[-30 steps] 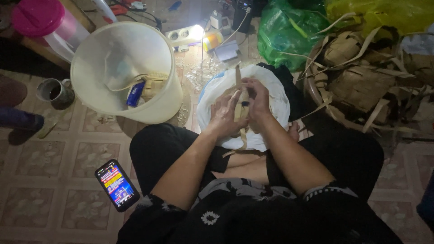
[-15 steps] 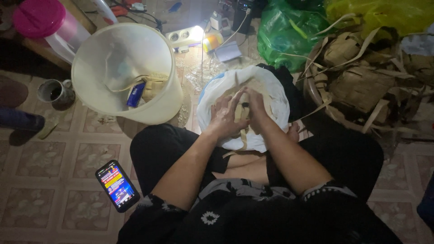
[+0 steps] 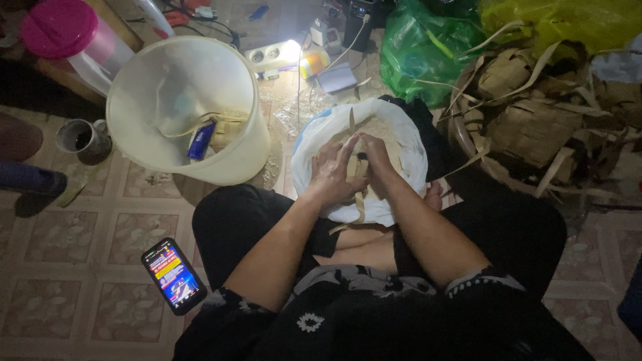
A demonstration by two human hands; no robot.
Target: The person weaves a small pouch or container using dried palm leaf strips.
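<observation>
I sit cross-legged on a tiled floor with a white bag of pale grain point(image 3: 314, 150) between my knees. My left hand point(image 3: 332, 175) and my right hand point(image 3: 374, 155) meet over the bag's mouth, both closed around a small woven leaf pouch point(image 3: 358, 170). Loose leaf strips hang from it down over the bag's front. What is inside the pouch is hidden by my fingers.
A big pale bucket point(image 3: 180, 110) lies tilted at the left with a blue packet inside. A lit phone point(image 3: 173, 275) lies on the tiles by my left knee. A mug point(image 3: 81, 139), a pink-lidded jar point(image 3: 63, 30), a lamp point(image 3: 294, 50), green bags point(image 3: 421, 50) and woven leaf pouches point(image 3: 528, 127) surround me.
My hands have lowered the leaf pouch toward the grain in the bag, and the upright leaf strip above them is no longer raised. The camera tilted slightly.
</observation>
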